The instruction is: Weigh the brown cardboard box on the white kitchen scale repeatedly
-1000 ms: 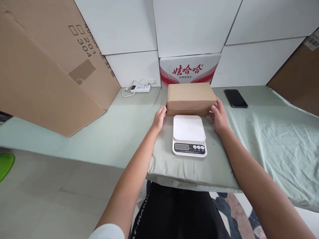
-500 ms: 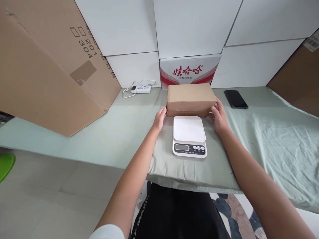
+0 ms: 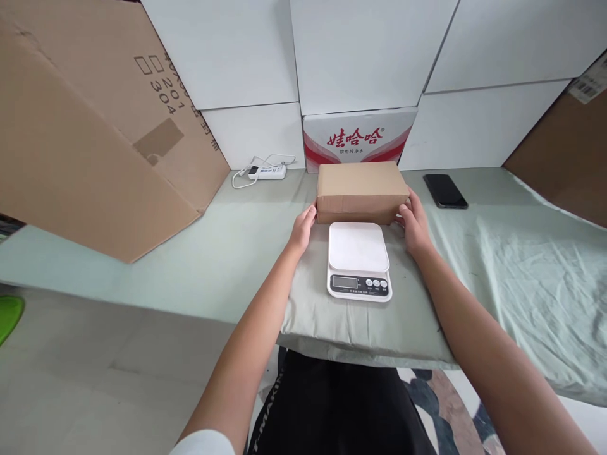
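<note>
A brown cardboard box [image 3: 363, 189] sits on the cloth-covered table, between my two hands. My left hand [image 3: 302, 229] is against its left end, fingers partly hidden behind the corner. At the right end, my right hand [image 3: 415, 224] grips the box with thumb on the near side and fingers round the side. Just in front of the box lies a white digital kitchen scale [image 3: 359, 246], its plate bare and its display blank. The scale stands between my forearms, touched by neither hand.
A large cardboard carton [image 3: 109, 139] leans at the left. A power strip with a white cable [image 3: 268, 171] and a black phone [image 3: 446, 191] lie toward the back. Behind stand a red-and-white printed carton [image 3: 358, 138] and white panels [image 3: 355, 50]. Another brown carton [image 3: 564, 145] borders the right.
Hands, box and scale keep the same places relative to each other. Only the camera view has shifted slightly.
</note>
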The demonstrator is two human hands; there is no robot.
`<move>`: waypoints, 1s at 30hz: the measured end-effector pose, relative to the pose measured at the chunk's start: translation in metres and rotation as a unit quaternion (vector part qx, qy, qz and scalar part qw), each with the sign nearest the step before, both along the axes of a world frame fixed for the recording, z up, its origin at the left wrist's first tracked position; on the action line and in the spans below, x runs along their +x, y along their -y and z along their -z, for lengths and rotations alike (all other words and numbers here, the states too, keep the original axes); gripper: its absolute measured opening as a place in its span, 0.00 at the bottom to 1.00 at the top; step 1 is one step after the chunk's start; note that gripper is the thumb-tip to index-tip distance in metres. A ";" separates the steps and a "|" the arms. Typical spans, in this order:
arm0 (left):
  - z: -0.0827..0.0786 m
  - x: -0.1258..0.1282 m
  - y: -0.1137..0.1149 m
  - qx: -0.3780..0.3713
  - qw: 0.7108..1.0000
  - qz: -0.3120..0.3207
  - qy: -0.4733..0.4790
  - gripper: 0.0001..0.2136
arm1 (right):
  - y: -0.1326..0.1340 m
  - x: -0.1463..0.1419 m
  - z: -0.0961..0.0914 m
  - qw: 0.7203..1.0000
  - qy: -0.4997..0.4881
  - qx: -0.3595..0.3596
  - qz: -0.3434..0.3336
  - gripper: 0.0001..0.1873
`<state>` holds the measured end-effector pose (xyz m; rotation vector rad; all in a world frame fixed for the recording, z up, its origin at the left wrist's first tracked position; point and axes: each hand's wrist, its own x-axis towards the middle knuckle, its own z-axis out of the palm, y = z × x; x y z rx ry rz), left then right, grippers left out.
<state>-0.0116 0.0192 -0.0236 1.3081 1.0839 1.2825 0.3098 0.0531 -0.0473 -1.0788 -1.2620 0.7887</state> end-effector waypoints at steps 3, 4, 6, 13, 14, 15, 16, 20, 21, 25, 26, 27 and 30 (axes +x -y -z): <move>-0.001 0.001 -0.001 -0.007 1.000 -0.008 -0.002 0.36 | -0.002 0.001 0.002 1.000 0.013 0.013 -0.007 0.46; -0.001 0.001 -0.001 -0.009 1.000 -0.011 -0.003 0.36 | -0.002 0.002 0.003 1.000 0.020 0.016 -0.010 0.45; -0.002 0.001 -0.001 -0.008 1.000 -0.014 -0.001 0.36 | -0.002 0.001 0.003 0.999 0.029 0.019 -0.012 0.46; -0.005 -0.001 0.004 0.055 0.998 -0.036 -0.010 0.40 | 0.014 -0.015 -0.022 0.996 0.034 0.076 0.001 0.54; -0.006 -0.001 0.008 0.067 0.997 -0.040 -0.012 0.41 | 0.019 -0.017 -0.028 0.995 0.042 0.087 0.009 0.55; -0.008 -0.001 0.013 0.077 0.996 -0.043 -0.011 0.42 | 0.025 -0.019 -0.032 0.994 0.051 0.095 0.016 0.55; -0.009 -0.001 0.020 0.084 0.995 -0.043 -0.009 0.42 | 0.032 -0.020 -0.035 0.993 0.062 0.100 0.023 0.55; -0.012 -0.003 0.063 0.094 0.995 -0.030 0.013 0.42 | 0.064 -0.015 -0.032 0.989 0.090 0.114 0.037 0.52; -0.012 -0.003 0.075 0.093 0.995 -0.027 0.018 0.42 | 0.074 -0.014 -0.028 0.988 0.094 0.116 0.035 0.51; -0.007 -0.005 0.113 0.076 0.996 -0.025 0.030 0.43 | 0.106 -0.010 -0.012 0.986 0.104 0.126 0.028 0.48; -0.005 -0.005 0.118 0.072 0.997 -0.028 0.028 0.44 | 0.113 -0.011 -0.010 0.986 0.101 0.130 0.029 0.48; -0.005 -0.005 0.121 0.070 0.997 -0.031 0.026 0.45 | 0.117 -0.012 -0.009 0.986 0.096 0.133 0.031 0.48; -0.005 -0.003 0.124 0.069 0.997 -0.031 0.015 0.47 | 0.125 -0.016 -0.012 0.986 0.084 0.139 0.044 0.46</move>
